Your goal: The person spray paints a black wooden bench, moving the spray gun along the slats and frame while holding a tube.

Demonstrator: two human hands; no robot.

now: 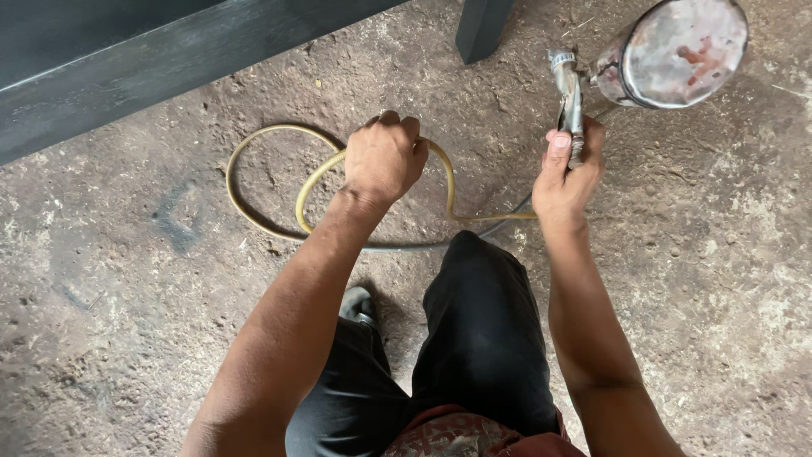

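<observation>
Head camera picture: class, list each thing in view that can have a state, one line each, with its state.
Left hand: closed around the hose.
Right hand: closed around the spray gun's handle.
Hose: yellow, looped on the dirt floor, one part lifted in the left hand.
Spray gun: held off the floor.
Cup: paint-stained, tilted on the gun.
Dark furniture: standing on the floor.

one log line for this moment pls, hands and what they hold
left hand: closed on yellow hose | right hand: closed on spray gun, metal cup on it | hose looped on dirt floor
</observation>
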